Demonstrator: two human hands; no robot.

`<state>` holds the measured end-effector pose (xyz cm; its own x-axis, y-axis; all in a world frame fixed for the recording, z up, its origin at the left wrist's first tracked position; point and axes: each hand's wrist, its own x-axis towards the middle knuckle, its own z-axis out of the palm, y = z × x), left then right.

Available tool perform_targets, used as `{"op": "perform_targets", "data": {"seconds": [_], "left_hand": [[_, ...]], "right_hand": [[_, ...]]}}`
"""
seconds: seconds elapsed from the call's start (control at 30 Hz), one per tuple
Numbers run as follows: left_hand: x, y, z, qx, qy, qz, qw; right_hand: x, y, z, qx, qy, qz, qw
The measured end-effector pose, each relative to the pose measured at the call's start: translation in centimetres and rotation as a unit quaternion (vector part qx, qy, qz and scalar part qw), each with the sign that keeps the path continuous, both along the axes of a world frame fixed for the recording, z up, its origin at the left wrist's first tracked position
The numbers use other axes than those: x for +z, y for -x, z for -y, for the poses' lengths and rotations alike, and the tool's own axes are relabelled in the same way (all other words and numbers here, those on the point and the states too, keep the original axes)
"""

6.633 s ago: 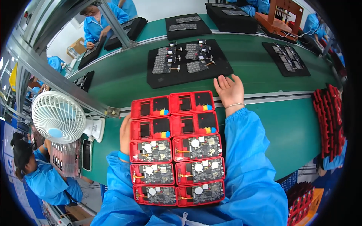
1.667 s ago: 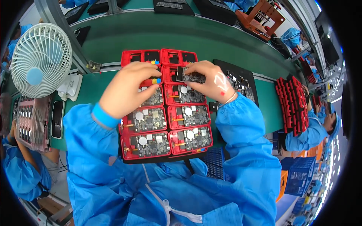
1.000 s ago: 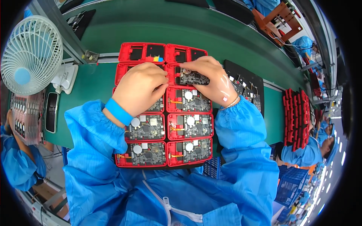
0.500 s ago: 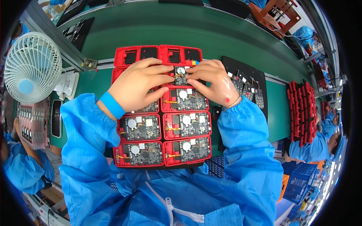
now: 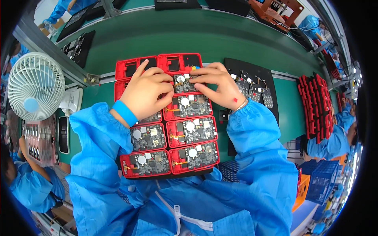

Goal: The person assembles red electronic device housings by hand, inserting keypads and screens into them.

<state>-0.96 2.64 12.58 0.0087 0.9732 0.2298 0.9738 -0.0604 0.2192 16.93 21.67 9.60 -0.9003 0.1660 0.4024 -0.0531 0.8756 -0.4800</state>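
Note:
Two columns of red plastic housings [image 5: 168,147] stand before me, several with a dark circuit board [image 5: 195,129] bearing a round white disc. In the second row from the far end, right column, one circuit board [image 5: 183,84] lies in its housing between my hands. My left hand [image 5: 147,88] has its curled fingers and thumb at that board's left edge, with the index finger raised. My right hand [image 5: 218,84] grips at the right edge, thumb below and fingers above. The fingers partly hide the board's ends. Two far housings [image 5: 173,63] show no circuit board.
A white fan [image 5: 35,86] and a phone [image 5: 63,135] are at the left. Right of the housings, a black mat [image 5: 273,84] carries more circuit boards [image 5: 267,98]. Stacked red housings [image 5: 315,108] stand farther right. A green conveyor belt [image 5: 157,33] runs behind; people in blue sit either side.
My left index finger has lifted and the left hand has drawn slightly back from the board. The right hand stays at the board's right edge. The whole view has shifted a little.

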Motion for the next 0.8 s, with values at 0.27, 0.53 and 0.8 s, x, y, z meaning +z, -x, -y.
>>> {"op": "perform_targets", "data": {"seconds": [0.27,0.53,0.8], "left_hand": [[-1.4,0.6,0.9,-0.003,-0.056,0.013,0.998],[-1.3,0.8,0.8,-0.032,-0.072,0.075,0.994],[-1.5,1.0,0.6,-0.047,-0.081,0.159,0.983]], "right_hand": [[2.4,-0.6,0.9,-0.039,0.184,0.040,0.981],[4.1,-1.0,2.3,-0.049,0.286,0.038,0.956],[4.4,0.4,1.4,0.029,0.061,0.050,0.996]]}}
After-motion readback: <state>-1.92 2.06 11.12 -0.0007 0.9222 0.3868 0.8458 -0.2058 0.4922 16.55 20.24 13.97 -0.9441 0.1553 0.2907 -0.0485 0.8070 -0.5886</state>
